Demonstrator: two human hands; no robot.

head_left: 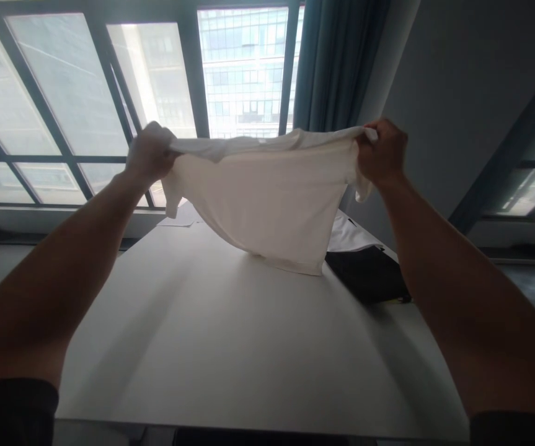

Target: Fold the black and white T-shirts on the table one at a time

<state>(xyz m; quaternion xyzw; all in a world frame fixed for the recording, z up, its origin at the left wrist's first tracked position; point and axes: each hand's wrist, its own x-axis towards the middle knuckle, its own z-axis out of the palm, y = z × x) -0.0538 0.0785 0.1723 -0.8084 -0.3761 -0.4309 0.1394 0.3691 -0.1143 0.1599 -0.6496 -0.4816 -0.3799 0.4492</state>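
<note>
A white T-shirt (267, 204) is stretched between my two raised hands, above the far part of the white table (230, 347). My left hand (152, 152) grips its upper left end, fingers closed round the cloth. At the upper right end my right hand (382, 148) pinches the fabric in a closed grip. The top edge runs nearly level from hand to hand, and small sleeve-like ends dangle below each one. The lower edge slants down to the right, where its corner hangs close to or on the tabletop; I cannot tell whether it touches.
On the table's right side lie a folded black cloth (369, 272) and a white cloth (353, 234) behind it. White sheets (178, 217) lie at the far left corner. Beyond stand large windows (248, 68), a dark curtain (336, 62) and a grey wall (462, 93).
</note>
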